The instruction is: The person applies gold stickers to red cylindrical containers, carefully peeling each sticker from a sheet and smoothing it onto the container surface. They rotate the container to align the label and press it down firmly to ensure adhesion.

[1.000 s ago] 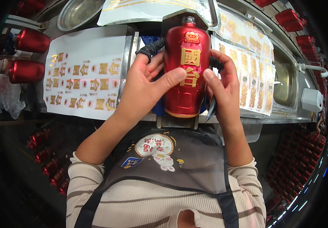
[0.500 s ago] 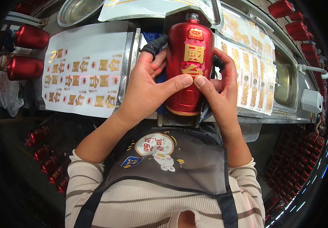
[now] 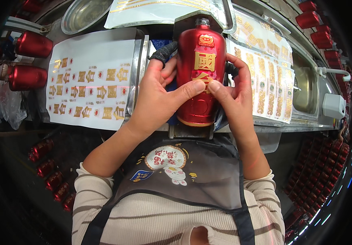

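Steel bench [image 3: 274,126] runs across our work, with a round bowl [image 3: 65,20] at the far left and a sink [image 3: 306,96] at the right. On it, to our left, lies a white sheet [image 3: 94,49] of gold characters and small red emblems; to our right lie strips [image 3: 261,81] of gold decals. Two more red bottles [image 3: 31,76] lie near the left edge, and rows of others [image 3: 318,171] stand low on the right.

Straight in front of us is the bottle [image 3: 188,69], its neck pointing away and a metal plate [image 3: 182,22] behind it. Our left hand [image 3: 163,90] and right hand [image 3: 235,90] clasp it from both sides, fingers curled round and thumbs side by side, tips pressing over the lower character [image 3: 203,77]. Dark wraps [image 3: 165,53] cover a finger on each side. Above the thumbs, the upper character [image 3: 204,61] and an emblem [image 3: 205,39] sit on the red.

We judge the step in hand to be smoothing down that lower character. The next move calls for even thumb pressure outward to its edges, with the bottle kept steady so nothing slides crooked
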The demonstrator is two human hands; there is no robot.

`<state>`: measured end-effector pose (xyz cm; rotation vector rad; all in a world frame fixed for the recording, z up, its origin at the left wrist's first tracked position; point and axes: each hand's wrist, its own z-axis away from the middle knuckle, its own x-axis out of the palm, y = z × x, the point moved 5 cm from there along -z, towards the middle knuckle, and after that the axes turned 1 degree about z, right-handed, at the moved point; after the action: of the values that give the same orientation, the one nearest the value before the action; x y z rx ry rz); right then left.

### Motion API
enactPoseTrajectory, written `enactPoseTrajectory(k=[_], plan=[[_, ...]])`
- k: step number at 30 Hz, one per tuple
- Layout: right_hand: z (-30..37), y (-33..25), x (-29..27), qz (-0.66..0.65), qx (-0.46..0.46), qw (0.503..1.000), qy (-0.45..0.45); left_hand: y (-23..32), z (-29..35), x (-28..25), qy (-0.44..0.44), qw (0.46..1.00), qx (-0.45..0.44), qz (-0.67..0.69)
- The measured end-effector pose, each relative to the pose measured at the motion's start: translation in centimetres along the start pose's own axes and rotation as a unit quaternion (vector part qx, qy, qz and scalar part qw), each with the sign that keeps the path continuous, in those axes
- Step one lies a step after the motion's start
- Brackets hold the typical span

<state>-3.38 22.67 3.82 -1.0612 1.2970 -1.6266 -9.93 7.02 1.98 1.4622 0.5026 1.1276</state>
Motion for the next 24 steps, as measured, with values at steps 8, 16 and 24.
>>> enactPoseTrajectory(k=[8, 16, 24], plan=[[0.0, 0.0, -0.3, -0.020, 0.026, 0.999, -0.023, -0.2, 0.0, -0.4, 0.017, 0.998, -0.024, 0.060], [0.2, 0.1, 0.0, 0.030, 0.017, 0.999, -0.036, -0.6, 0.3, 0.1, 0.006, 0.999, 0.034, 0.013], [0.3, 0.1, 0.4, 0.027, 0.013, 0.999, -0.011, -0.7, 0.3, 0.1, 0.008, 1.000, 0.025, -0.007]])
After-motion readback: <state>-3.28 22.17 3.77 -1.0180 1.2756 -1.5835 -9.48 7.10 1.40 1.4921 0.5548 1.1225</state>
